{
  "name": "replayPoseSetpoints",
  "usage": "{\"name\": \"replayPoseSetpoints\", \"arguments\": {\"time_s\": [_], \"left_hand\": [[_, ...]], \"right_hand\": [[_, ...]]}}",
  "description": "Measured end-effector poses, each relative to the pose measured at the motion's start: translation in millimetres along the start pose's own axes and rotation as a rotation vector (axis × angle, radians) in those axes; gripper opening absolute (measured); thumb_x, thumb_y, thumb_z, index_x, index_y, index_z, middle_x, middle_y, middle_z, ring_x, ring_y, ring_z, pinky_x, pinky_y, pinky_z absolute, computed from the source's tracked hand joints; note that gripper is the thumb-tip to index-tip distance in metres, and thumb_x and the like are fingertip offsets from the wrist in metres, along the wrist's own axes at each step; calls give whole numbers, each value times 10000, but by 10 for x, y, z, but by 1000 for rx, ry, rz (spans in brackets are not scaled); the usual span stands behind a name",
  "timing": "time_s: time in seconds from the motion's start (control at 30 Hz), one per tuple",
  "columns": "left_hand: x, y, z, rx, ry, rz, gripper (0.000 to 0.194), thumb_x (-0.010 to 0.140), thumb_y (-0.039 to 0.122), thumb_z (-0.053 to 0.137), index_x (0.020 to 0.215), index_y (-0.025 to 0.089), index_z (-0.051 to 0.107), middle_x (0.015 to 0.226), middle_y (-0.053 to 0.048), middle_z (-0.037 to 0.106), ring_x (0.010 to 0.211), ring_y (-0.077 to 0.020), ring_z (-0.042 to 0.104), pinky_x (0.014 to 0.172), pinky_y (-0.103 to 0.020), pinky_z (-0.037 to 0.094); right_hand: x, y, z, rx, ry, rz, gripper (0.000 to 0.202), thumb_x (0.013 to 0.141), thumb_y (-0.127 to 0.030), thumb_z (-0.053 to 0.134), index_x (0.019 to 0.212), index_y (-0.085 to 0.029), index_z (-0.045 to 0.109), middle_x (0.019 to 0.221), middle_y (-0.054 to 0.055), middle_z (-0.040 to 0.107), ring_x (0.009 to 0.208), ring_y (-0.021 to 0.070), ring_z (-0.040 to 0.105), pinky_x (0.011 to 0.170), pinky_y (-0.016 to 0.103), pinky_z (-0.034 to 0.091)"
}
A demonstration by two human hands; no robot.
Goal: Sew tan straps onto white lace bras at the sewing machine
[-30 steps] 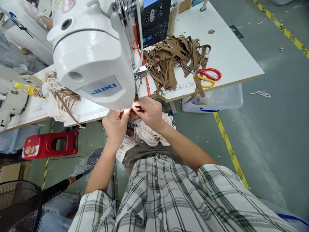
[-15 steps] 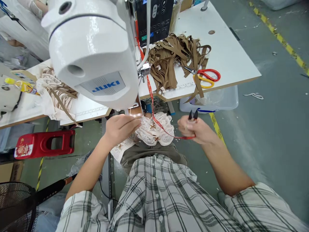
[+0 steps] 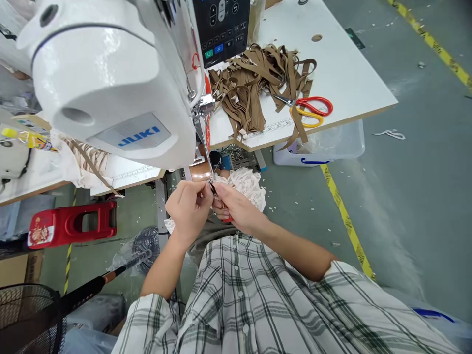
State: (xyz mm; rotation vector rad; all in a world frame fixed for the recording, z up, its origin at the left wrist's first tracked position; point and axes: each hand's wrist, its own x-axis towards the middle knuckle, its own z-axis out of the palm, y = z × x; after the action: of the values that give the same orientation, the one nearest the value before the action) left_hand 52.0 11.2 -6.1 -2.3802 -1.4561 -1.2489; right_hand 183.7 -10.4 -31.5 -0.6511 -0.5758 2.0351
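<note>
My right hand [image 3: 241,207] is closed around small thread snips [image 3: 213,188], whose dark blades point up to the left. Against those blades, the fingers of my left hand [image 3: 189,209] are pinched together. What the left fingers hold, if anything, is too small to make out. Both hands are just below the copper-coloured sewing bed [image 3: 201,171] of the white JUKI sewing machine [image 3: 106,93]. Behind my right hand lies a white lace bra [image 3: 249,184], partly hidden by the hand. A red ribbon [image 3: 208,125] hangs beside the machine head.
Brown straps [image 3: 254,93] lie heaped on the white table [image 3: 346,73], beside scissors [image 3: 309,110] with red and yellow handles. A clear plastic bin [image 3: 332,142] stands beneath. A red stool [image 3: 73,223] and a fan [image 3: 29,314] are at left, near a yellow bottle [image 3: 31,139].
My right hand has swung left with the snips, from out at the side to my left hand. The left hand has turned and pinches lower. The view has shifted slightly.
</note>
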Motion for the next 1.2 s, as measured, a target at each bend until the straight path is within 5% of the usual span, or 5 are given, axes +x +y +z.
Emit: {"name": "replayPoseSetpoints", "arguments": {"time_s": [0.3, 0.4, 0.5, 0.67, 1.2], "left_hand": [[-39, -123, 131, 53, 4, -26, 113, 860, 178, 628, 754, 210, 605, 632, 17, 568, 595, -118, 518, 562, -251, 372], [26, -205, 177, 139, -5, -164, 240, 858, 189, 599, 625, 212, 549, 574, 18, 508, 606, -132, 499, 572, -267, 339], [94, -271, 211, 225, -47, -301, 307, 850, 190, 583, 555, 213, 502, 532, 15, 459, 603, -145, 456, 566, -284, 291], [112, -327, 266, 288, -84, -380, 255, 869, 233, 568, 616, 215, 540, 562, 4, 464, 606, -154, 437, 584, -292, 272], [101, -363, 298, 356, -93, -326, 257, 901, 288, 564, 661, 206, 602, 580, -4, 487, 603, -157, 443, 599, -297, 265]], "right_hand": [[99, -37, -282, -184, 80, -113, 368, 938, -600, 485, 876, -238, 467, 638, -78, 360, 454, 57, 238, 429, 204, 190], [109, -154, -761, -617, 330, -156, 378, 952, -602, 425, 1036, -245, 520, 749, -30, 502, 520, 91, 408, 483, 228, 348], [69, -247, -1395, -1345, 635, -172, 463, 936, -510, 468, 1249, -176, 540, 1124, 142, 626, 984, 262, 617, 840, 399, 515], [-89, -179, -2137, -1773, 657, -11, 625, 901, -467, 507, 1380, -64, 499, 1467, 283, 406, 1399, 413, 382, 1117, 539, 371], [-91, -17, -2235, -1624, 546, 8, 580, 888, -461, 526, 1344, -104, 551, 1481, 265, 400, 1183, 365, 566, 1031, 545, 454]]}}
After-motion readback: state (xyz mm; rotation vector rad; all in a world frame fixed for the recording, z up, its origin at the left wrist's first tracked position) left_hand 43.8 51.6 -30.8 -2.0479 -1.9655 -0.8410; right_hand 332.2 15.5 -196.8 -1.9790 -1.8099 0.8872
